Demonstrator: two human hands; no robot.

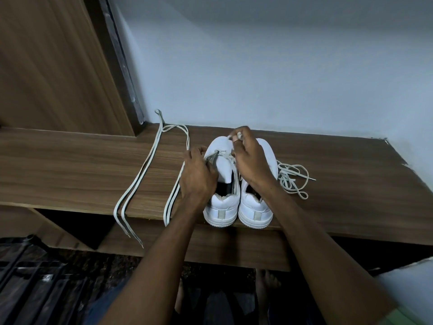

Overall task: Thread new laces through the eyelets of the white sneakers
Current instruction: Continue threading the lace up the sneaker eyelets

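Note:
Two white sneakers stand side by side at the front edge of a wooden shelf, heels toward me: the left sneaker [221, 207] and the right sneaker [256, 212]. My left hand [198, 177] pinches a lace strand [212, 158] at the left sneaker's eyelets. My right hand [250, 160] is over the same shoe's toe end, its fingertips pinching a lace end. A long pale lace [140, 174] lies in loops on the shelf to the left, its tips hanging over the edge. A tangled lace [291, 177] lies to the right of the shoes.
The wooden shelf [70, 165] runs left to right against a pale wall [257, 66]. A wooden panel and dark frame [58, 62] rise at the back left. A black metal rack [35, 277] sits below left. My bare feet [267, 280] are on the dark floor beneath.

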